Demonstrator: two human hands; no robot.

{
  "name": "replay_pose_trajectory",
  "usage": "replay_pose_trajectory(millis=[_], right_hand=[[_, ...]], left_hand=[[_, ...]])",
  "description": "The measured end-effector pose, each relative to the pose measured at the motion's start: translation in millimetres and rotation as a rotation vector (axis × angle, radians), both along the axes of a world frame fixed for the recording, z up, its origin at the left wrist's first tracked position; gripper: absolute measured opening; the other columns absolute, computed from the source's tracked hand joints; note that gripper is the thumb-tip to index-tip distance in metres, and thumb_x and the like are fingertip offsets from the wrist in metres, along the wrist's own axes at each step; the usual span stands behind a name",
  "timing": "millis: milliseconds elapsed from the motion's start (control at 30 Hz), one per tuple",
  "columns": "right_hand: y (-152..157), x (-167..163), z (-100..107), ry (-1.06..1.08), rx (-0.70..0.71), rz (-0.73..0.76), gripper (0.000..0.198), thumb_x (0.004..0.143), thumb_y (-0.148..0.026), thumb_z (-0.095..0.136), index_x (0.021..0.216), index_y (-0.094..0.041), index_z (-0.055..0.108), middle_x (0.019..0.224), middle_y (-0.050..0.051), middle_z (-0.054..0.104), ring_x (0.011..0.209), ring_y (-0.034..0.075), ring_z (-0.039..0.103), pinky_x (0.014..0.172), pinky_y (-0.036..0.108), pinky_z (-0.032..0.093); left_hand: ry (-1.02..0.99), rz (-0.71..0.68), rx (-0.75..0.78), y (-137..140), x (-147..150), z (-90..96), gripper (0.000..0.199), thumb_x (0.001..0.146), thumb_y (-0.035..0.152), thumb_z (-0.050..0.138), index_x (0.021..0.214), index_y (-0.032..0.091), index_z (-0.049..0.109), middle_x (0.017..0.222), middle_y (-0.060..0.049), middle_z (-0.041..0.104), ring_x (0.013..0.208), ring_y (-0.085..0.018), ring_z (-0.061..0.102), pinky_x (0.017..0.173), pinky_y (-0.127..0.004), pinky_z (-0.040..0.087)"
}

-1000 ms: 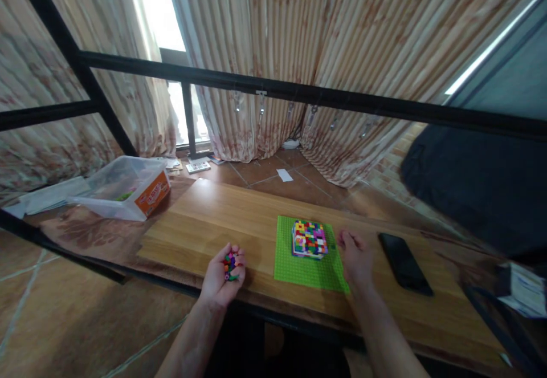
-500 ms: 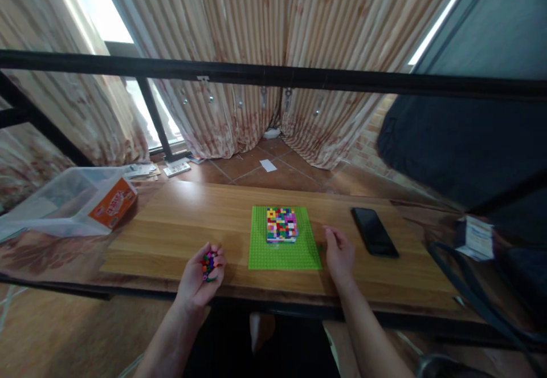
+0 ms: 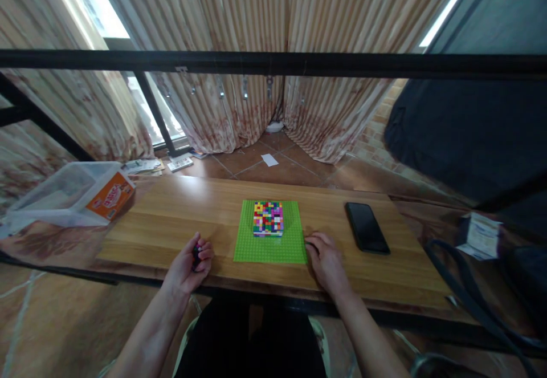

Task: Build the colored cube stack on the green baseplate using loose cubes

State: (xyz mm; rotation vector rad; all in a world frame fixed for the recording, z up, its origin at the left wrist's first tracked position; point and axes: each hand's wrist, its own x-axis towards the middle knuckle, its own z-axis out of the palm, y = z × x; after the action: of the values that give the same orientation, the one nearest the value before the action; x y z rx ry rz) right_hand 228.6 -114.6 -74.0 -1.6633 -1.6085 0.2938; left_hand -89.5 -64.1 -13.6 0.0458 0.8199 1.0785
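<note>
A green baseplate [image 3: 265, 248] lies on the wooden table [image 3: 183, 212] with a multicoloured block of small bricks [image 3: 268, 218] built on its far half. My left hand [image 3: 190, 264] rests near the table's front edge, left of the plate, fingers curled around a handful of small coloured bricks [image 3: 196, 251]. My right hand [image 3: 325, 258] lies knuckles-up on the table at the plate's front right corner, fingers curled; whether it holds anything is hidden.
A black phone [image 3: 366, 227] lies right of the plate. A clear plastic bin with an orange label [image 3: 72, 192] sits at the far left. A black rail [image 3: 273, 63] crosses in front of curtains. A dark bag [image 3: 470, 138] and a small carton [image 3: 478, 234] are at the right.
My left hand has closed tighter over the bricks and dropped toward the table. My right hand has lowered onto the table by the plate's corner. The view has swung level.
</note>
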Motion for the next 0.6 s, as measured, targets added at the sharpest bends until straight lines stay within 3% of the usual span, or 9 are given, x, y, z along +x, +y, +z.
replay_pose_trajectory(millis=[100,267,467,600], right_hand=[[4.4,-0.5,3.1,0.017,0.020,-0.001,0.020,0.090,-0.028,0.046,0.085,-0.018,0.063,0.089,0.010,0.063,0.088,0.024,0.059,0.082,0.040,0.048],[5.2,-20.5,8.7,-0.009,0.042,0.136,0.017,0.093,-0.024,0.044,0.088,-0.020,0.059,0.111,0.012,0.062,0.106,0.023,0.057,0.094,0.040,0.045],[-16.4,-42.6,-4.4,-0.159,-0.030,0.258,0.017,0.093,-0.018,0.043,0.085,-0.020,0.057,0.123,0.012,0.058,0.118,0.026,0.052,0.100,0.047,0.043],[-29.7,-45.8,-13.3,-0.147,-0.044,0.277,0.016,0.093,-0.019,0.043,0.085,-0.020,0.058,0.126,0.012,0.058,0.121,0.026,0.051,0.101,0.048,0.043]], left_hand=[[0.138,0.007,0.001,0.3,7.6,-1.0,0.027,0.095,0.022,0.039,0.068,0.018,0.038,0.054,0.007,0.035,0.036,-0.003,0.038,0.029,-0.010,0.018],[0.233,0.059,0.018,0.3,16.0,-3.3,0.024,0.091,0.022,0.046,0.069,0.017,0.041,0.056,0.006,0.039,0.036,-0.003,0.038,0.028,-0.009,0.018],[0.239,0.094,0.025,-2.7,15.2,-6.1,0.022,0.090,0.021,0.049,0.070,0.017,0.041,0.056,0.006,0.041,0.035,-0.002,0.039,0.028,-0.009,0.020],[0.246,0.092,0.018,-4.3,14.1,-10.1,0.021,0.088,0.023,0.052,0.070,0.016,0.043,0.058,0.005,0.044,0.037,-0.002,0.039,0.029,-0.008,0.020]])
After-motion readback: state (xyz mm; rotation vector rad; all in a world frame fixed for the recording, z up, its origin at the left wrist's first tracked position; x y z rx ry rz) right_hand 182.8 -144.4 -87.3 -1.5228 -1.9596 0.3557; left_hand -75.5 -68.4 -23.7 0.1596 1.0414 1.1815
